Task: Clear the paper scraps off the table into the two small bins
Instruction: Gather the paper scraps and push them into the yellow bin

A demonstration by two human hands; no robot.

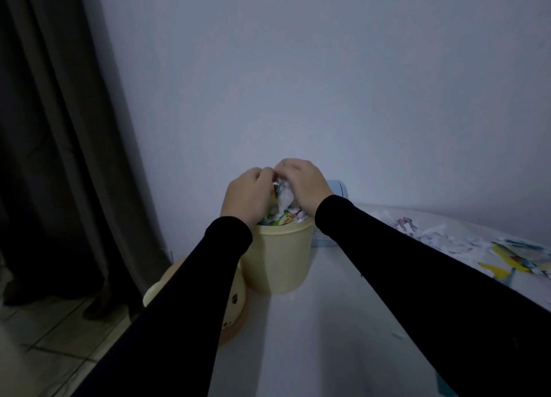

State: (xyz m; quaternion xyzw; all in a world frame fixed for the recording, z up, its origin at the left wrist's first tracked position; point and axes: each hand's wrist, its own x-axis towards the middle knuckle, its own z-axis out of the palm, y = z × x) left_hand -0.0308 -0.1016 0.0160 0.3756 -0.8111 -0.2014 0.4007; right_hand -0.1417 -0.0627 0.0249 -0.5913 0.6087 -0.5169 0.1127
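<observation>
A blue bin hides behind the right hand; both it and the left hand clutch scraps over the upright yellow bin.

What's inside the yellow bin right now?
Paper scraps heaped above the yellow bin rim, left hand and right hand gripping the heap. Lower contents hidden by its wall.

Home room: curtain, tiled floor
</observation>
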